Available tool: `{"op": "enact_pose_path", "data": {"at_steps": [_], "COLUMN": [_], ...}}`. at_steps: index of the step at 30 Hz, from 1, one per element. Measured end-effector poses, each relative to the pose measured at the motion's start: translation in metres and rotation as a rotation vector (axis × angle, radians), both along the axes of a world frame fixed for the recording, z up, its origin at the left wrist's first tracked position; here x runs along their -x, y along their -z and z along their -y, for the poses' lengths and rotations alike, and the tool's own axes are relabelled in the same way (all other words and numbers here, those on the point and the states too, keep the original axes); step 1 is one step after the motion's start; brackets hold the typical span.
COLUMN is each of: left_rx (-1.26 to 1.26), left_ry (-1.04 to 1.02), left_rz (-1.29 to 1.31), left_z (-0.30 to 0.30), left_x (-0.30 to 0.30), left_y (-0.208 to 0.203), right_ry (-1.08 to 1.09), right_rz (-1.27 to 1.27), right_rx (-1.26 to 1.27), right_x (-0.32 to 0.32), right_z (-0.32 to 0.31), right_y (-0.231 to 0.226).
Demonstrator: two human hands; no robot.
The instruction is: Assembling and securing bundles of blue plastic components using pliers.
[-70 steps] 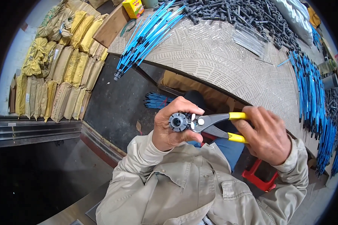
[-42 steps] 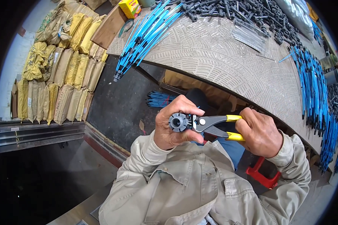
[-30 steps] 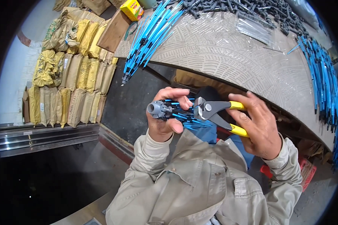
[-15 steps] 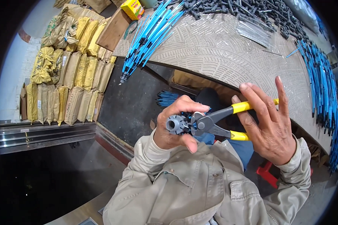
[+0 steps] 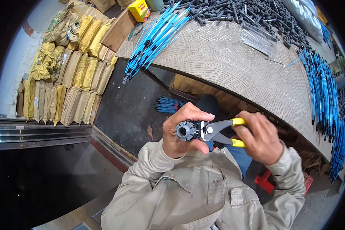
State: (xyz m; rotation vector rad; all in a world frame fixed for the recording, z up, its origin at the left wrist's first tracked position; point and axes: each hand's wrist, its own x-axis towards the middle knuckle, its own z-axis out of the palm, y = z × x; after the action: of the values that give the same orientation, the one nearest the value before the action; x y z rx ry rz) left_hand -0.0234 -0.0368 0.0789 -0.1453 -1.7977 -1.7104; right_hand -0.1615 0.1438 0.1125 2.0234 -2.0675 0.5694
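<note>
My left hand (image 5: pixel 172 134) is wrapped round a grey notched plastic hub (image 5: pixel 179 132), its round open end facing up. The thumb and a finger stick out past it towards the right. Against the hub's right side are the jaws of a pair of nippers (image 5: pixel 209 130) with a dark metal head and yellow handle grips. Thin wire seems to show by the jaws, too small to make out fully. My right hand (image 5: pixel 262 138) is closed round the yellow handles, which stand somewhat apart. Its fingers curl over the upper grip, partly hiding it.
A patterned table (image 5: pixel 218 53) curves across the far side. On it lie blue rods (image 5: pixel 157 38), a heap of dark plastic parts (image 5: pixel 253 15), thin clear strips (image 5: pixel 258 40) and more blue rods (image 5: pixel 326 96) at the right. Yellow-brown sacks (image 5: pixel 73 69) are stacked left. A red stool (image 5: pixel 264 182) stands below.
My right hand has gone from spread fingers to a closed grip on the nippers' handles, and the handles have come closer together. Hub and nippers have shifted slightly right.
</note>
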Motion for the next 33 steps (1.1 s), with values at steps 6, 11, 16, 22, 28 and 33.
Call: {"op": "enact_pose_path", "data": {"at_steps": [6, 11, 16, 22, 28, 33], "left_rx": [-0.004, -0.049, -0.042, -0.128, -0.094, -0.119], "left_ry": [-0.154, -0.204, -0.147, -0.094, 0.014, 0.152], "left_rz": [-0.003, 0.004, 0.036, 0.089, 0.108, 0.124], "left_z": [-0.007, -0.011, -0.007, -0.013, -0.006, 0.002], "left_x": [-0.001, 0.001, 0.006, 0.013, 0.009, 0.001], "left_y": [-0.001, -0.003, -0.006, -0.012, -0.013, -0.005], "right_ry": [-0.07, -0.048, -0.014, 0.055, -0.024, -0.274], "right_rz": [0.251, 0.387, 0.284, 0.187, 0.301, 1.07], "right_rx": [0.119, 0.164, 0.173, 0.14, -0.082, -0.339], "right_x": [-0.011, -0.026, -0.015, -0.003, 0.012, 0.025], "right_z": [0.014, 0.021, 0.017, 0.004, -0.015, -0.023], "right_y": [0.034, 0.055, 0.046, 0.036, -0.006, -0.046]}}
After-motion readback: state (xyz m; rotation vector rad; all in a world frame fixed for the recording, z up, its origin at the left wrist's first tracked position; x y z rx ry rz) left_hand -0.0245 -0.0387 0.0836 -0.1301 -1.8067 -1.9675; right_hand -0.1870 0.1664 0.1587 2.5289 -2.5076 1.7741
